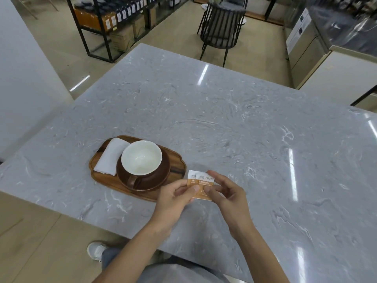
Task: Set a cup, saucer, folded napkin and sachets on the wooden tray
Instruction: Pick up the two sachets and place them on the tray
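Note:
A wooden tray (102, 177) lies on the grey marble table at the near left. On it a brown saucer (163, 174) carries a brown cup (141, 158) with a white inside, its handle toward me. A folded white napkin (110, 156) lies on the tray's left part, beside the saucer. Just right of the tray, above the table, my left hand (175, 196) and my right hand (226, 198) together pinch orange-and-white sachets (201, 185), thumbs on top. At least two sachets overlap.
The marble table (224, 123) spreads far to the right and back. Beyond its far edge stand a black slatted chair (221, 27), black shelving with bottles and boxes (114, 19) and a steel counter (318, 37). My shoe (95, 251) shows below the near edge.

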`<state>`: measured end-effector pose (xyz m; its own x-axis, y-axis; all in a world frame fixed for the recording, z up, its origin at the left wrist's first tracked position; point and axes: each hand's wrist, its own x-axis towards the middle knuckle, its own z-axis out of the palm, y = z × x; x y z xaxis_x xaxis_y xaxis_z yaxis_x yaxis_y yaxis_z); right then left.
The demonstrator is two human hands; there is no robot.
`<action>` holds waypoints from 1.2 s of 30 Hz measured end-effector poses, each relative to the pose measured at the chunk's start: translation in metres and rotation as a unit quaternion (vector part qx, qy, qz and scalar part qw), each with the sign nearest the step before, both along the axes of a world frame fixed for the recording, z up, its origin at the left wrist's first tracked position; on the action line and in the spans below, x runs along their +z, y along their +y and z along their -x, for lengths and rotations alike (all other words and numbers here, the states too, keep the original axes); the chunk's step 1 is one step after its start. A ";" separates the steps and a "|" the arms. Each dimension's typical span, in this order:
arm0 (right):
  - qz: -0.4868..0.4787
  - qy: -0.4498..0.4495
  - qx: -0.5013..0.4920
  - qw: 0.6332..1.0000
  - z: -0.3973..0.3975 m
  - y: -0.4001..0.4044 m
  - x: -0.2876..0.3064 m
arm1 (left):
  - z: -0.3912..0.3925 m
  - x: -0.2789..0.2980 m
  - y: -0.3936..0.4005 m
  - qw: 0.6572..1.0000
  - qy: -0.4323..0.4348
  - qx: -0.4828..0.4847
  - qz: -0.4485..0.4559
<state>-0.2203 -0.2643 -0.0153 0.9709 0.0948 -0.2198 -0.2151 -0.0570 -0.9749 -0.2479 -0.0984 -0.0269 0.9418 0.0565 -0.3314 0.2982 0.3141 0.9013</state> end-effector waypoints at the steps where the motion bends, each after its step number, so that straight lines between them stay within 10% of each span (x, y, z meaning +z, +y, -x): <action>1: -0.001 -0.005 0.003 1.000 0.001 0.000 0.000 | 0.002 0.001 0.000 1.000 -0.009 -0.008 -0.002; 36: -0.005 0.095 -0.018 0.995 -0.035 0.056 -0.041 | 0.033 -0.046 0.016 0.975 0.015 0.216 -0.052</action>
<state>-0.1854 -0.2088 -0.0567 0.9147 0.0639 -0.3991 -0.3975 -0.0369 -0.9168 -0.2807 -0.0823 -0.0726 0.8127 0.4799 -0.3304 0.1859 0.3237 0.9277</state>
